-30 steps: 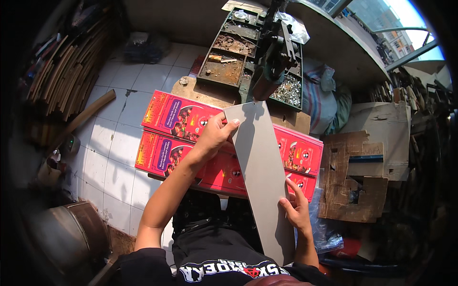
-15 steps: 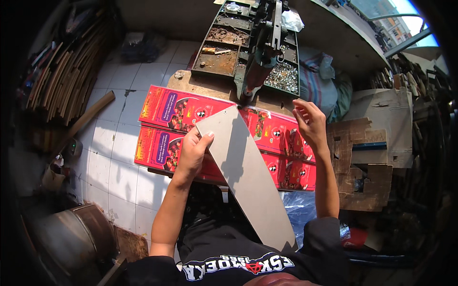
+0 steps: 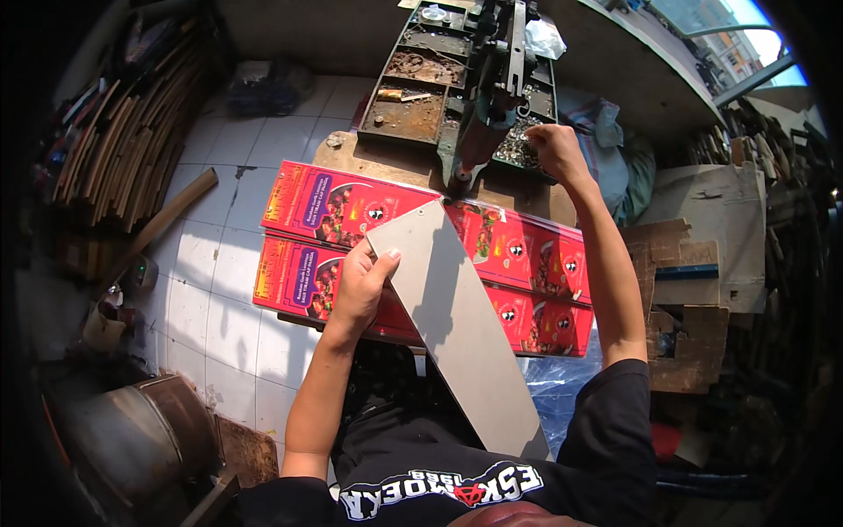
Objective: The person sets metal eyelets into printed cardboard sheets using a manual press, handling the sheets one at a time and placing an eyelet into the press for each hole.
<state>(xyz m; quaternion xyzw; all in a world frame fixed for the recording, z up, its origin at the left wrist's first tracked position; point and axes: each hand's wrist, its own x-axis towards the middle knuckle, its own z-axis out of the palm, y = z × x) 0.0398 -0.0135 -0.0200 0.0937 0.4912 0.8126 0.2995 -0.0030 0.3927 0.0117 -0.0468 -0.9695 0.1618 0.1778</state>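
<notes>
My left hand (image 3: 360,281) grips the left edge of a long grey board (image 3: 457,325), thumb on top. The board slants from the foot of a dark bench press (image 3: 481,145) down toward my lap, and a small round fitting or hole shows near its far corner. My right hand (image 3: 560,151) is over the right compartment of a metal tray (image 3: 395,136), at a heap of small shiny metal pieces (image 3: 516,145). Its fingers are pinched together; anything between them is too small to make out. Red printed boards (image 3: 329,215) lie in stacks under the grey board.
A wooden base (image 3: 386,156) carries the press. Stacked cardboard (image 3: 114,140) leans at the left, near a metal drum (image 3: 132,439). At the right are cut brown cardboard pieces (image 3: 694,342) and a striped sack (image 3: 606,140). Clear plastic (image 3: 562,386) lies beside my lap.
My right hand has moved up and away, from above the red boards to the metal pieces in the tray, its fingers closing. My left hand still holds the grey board in nearly the same place.
</notes>
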